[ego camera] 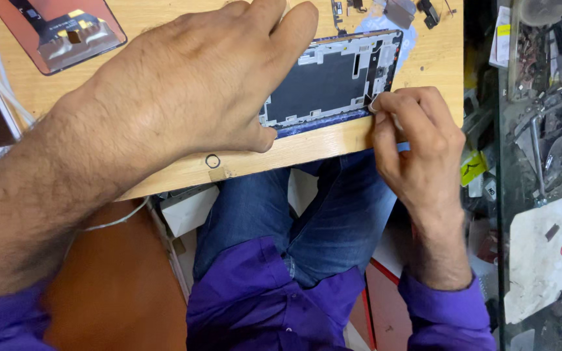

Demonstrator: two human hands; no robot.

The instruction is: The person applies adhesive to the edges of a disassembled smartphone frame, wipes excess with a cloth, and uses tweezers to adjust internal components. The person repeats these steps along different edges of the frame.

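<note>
Our left hand (pixel 190 91): nearest the lens, spread flat, pinning the opened dark phone frame with silver metal edging (pixel 333 81) to the pale wooden worktop (pixel 307 146). Our right hand (pixel 417 153): at the frame's near corner, fingertips pinched narrow on a thin blue pry tool (pixel 402 147). Small black ring (pixel 213 160): just below the left thumb.

Left hand (pixel 196 84) lies flat across left half of opened phone frame (pixel 339 78), blocking reach from that side; right hand (pixel 414 140) crowds frame's near right corner at edge of wooden table (pixel 307 146). Small loose parts (pixel 391 10) clutter far edge beyond frame. Detached screen panel (pixel 60 29) fills far left corner. Bare wood strip runs along near edge, small ring (pixel 213 160) on it. Glass shelf of clutter (pixel 541 162) walls off right
</note>
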